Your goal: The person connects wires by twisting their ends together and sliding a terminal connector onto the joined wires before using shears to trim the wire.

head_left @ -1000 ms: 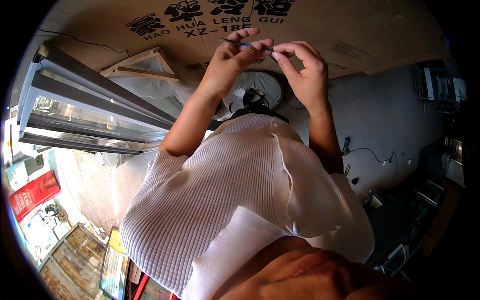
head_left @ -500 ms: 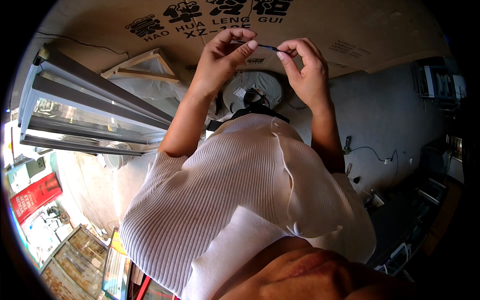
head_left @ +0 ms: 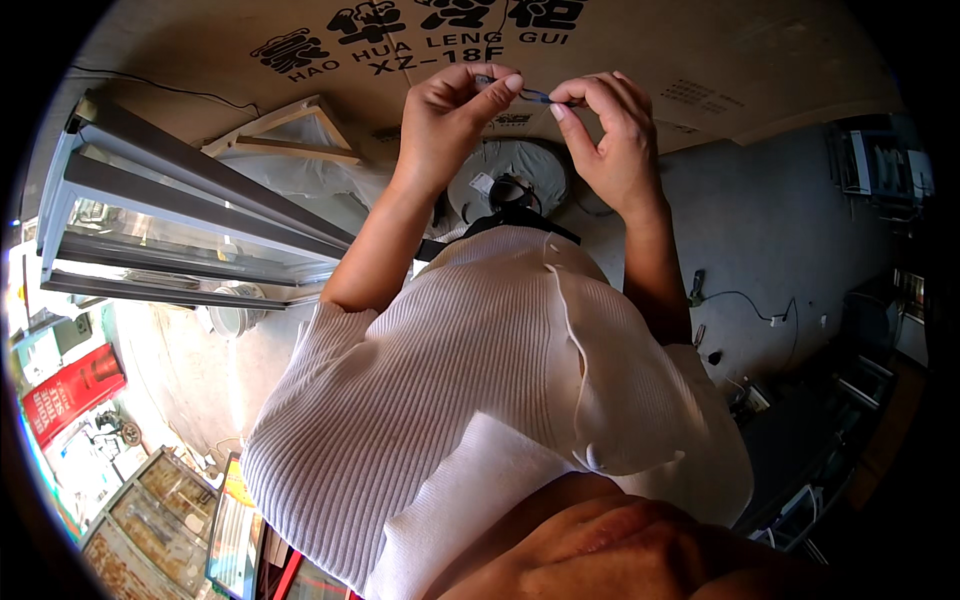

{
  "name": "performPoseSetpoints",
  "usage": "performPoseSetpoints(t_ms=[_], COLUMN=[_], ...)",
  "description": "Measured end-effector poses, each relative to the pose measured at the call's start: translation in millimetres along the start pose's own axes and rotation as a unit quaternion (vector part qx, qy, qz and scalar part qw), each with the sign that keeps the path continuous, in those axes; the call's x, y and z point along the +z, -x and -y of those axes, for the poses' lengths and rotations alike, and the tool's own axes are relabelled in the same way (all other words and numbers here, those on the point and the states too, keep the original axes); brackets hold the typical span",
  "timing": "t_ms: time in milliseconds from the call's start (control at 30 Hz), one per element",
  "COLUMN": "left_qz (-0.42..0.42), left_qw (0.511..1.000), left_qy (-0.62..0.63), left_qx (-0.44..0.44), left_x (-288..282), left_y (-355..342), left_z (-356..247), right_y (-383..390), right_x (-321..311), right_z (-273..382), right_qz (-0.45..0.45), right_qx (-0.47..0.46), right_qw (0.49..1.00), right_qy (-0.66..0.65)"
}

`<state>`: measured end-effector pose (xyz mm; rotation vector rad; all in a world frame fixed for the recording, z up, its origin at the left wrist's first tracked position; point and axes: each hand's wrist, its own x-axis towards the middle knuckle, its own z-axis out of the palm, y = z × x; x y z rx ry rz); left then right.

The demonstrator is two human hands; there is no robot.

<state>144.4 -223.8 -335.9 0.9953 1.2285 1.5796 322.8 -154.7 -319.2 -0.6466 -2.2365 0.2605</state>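
Note:
A thin dark wire with a blue stretch (head_left: 537,97) spans the small gap between my hands, in front of a big cardboard sheet. My left hand (head_left: 445,120) pinches its left end between thumb and fingertips, the fingers curled. On the other side my right hand (head_left: 612,130) has thumb and forefinger closed on the blue part, its other fingers loosely bent. Whether the wire is one piece or two joined ends is too small to tell. A thin dark strand also runs up the cardboard above my left fingertips.
Printed brown cardboard (head_left: 640,60) stands behind my hands. Below them is a round, plastic-wrapped thing (head_left: 530,165). To the left are grey-framed glass panels (head_left: 190,210), a wooden frame (head_left: 285,148) and a white bucket (head_left: 238,318). A cable (head_left: 740,298) lies on the floor at right.
My left hand has shifted slightly right and down, its thumb tip closer to the right hand. The wire between them now bows a little, and more of its blue part shows.

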Motion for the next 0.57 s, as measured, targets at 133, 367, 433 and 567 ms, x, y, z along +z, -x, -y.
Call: performPoseSetpoints(t_ms=[133, 367, 433, 567], left_qz=[-0.048, -0.077, -0.074, -0.032], left_qw=[0.998, 0.994, 0.994, 0.997], left_qy=[0.031, 0.076, 0.078, 0.057], left_qx=[-0.004, -0.021, -0.023, -0.030], left_x=[4.2, 11.0, 11.1, 7.8], left_y=[-3.9, -2.5, -2.7, -3.5], left_z=[4.3, 8.9, 9.4, 10.4], right_y=[-0.6, -1.5, -1.0, -0.8], right_x=[0.6, 3.0, 3.6, 2.7], right_z=[2.6, -3.1, -2.8, -2.2], right_qz=[-0.009, -0.037, -0.033, -0.057], right_qx=[0.031, -0.007, -0.008, -0.010], right_qw=[0.999, 0.997, 0.996, 0.989], right_qy=[-0.011, 0.064, 0.086, 0.140])
